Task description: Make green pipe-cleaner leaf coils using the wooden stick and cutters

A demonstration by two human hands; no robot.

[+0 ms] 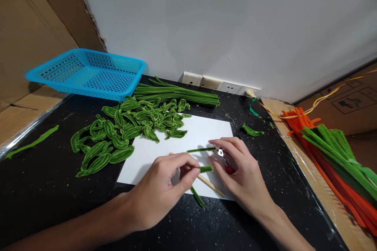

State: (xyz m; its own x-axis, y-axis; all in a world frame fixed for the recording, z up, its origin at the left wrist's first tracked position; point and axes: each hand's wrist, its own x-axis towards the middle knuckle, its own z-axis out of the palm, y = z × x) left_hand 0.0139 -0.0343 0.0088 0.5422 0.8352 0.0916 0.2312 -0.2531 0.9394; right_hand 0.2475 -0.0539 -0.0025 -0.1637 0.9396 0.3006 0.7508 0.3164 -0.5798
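Note:
My left hand (pixel 171 188) pinches a short green fuzzy stem (pixel 205 169) between thumb and fingertips, over a white sheet (pixel 203 125). To its right, my right hand (pixel 241 164) is curled around a small metal tool (pixel 220 153) with a red part (pixel 230 170), mostly hidden by the fingers. A thin green stem (pixel 201 150) reaches left from the tool's tip. Below the hands lie a wooden stick (pixel 210 185) and another green piece (pixel 197 197). Many looped green leaf shapes (pixel 123 125) are heaped at the sheet's left and upper edge.
Behind the leaf shapes lies a bundle of long green stems (pixel 176 94). A blue basket (pixel 108 80) stands at the back left. One leaf shape (pixel 252 130) is on the black table (pixel 165 231). Orange strips (pixel 318 160) and green strips (pixel 341 157) lie at the right, near a yellow cable (pixel 326 97).

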